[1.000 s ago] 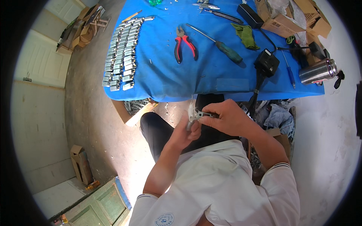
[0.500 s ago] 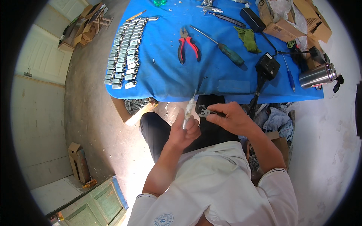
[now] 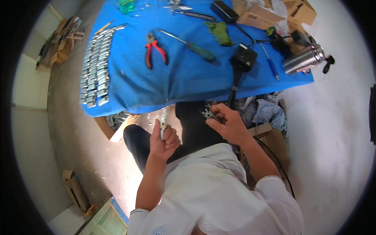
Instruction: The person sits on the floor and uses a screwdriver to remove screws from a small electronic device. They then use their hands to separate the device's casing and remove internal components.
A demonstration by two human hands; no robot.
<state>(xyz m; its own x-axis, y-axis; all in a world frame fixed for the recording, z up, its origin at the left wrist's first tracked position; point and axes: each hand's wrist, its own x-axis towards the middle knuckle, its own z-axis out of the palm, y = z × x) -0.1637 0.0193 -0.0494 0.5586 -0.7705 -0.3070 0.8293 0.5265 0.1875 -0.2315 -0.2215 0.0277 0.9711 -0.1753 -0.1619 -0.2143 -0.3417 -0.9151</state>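
Note:
Over my lap, my left hand point(image 3: 166, 141) is closed round a slim white-and-silver tool point(image 3: 164, 117) with a thin metal shaft pointing up toward the table edge; its exact kind cannot be made out. My right hand point(image 3: 228, 123), a little to the right, pinches a small grey metal bracket point(image 3: 206, 114) with notched edges between thumb and fingers. The tool and the bracket are apart. Beyond both hands, red-handled pliers point(image 3: 155, 53) and a green-handled screwdriver point(image 3: 199, 51) lie on the blue tablecloth point(image 3: 188, 80).
Rows of small silver metal pieces point(image 3: 96, 66) line the table's left side. At the right are a black adapter point(image 3: 243, 58), a blue-handled screwdriver point(image 3: 270, 64), a green cloth point(image 3: 219, 33), a steel flask point(image 3: 304, 60) and cardboard boxes point(image 3: 260, 19). Boxes of metal parts stand under the table.
My hands have moved further apart, drawing the white-and-silver tool away from the metal bracket. The whole view has shifted, so the table appears further left and tilted.

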